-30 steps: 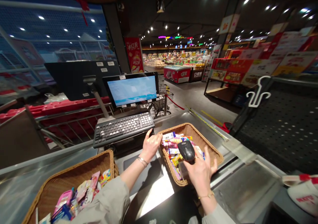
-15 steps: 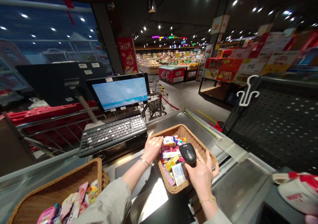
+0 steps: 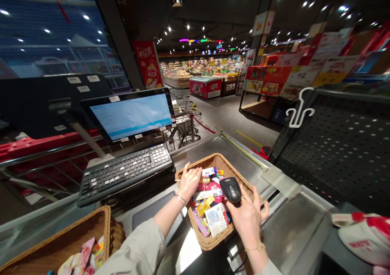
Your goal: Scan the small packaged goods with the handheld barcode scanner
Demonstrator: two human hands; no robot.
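My right hand (image 3: 248, 218) is closed round a black handheld barcode scanner (image 3: 230, 189), held over the near right side of a wicker basket (image 3: 213, 242) filled with several small colourful snack packets (image 3: 213, 216). My left hand (image 3: 189, 181) reaches into the basket's left side with its fingers curled down among the packets; what they grip, if anything, is hidden. A thin bracelet sits on each wrist.
A black keyboard (image 3: 124, 171) and a lit till screen (image 3: 132, 114) stand left of the basket. A second wicker basket (image 3: 57, 246) with packets sits at the near left. A steel counter (image 3: 292, 226) runs right, beside a black perforated panel (image 3: 344, 145). Shop aisles lie beyond.
My view has swung right, so everything has slid left in the picture. My left hand has moved from the basket's left rim in among the packets. The right hand still holds the scanner.
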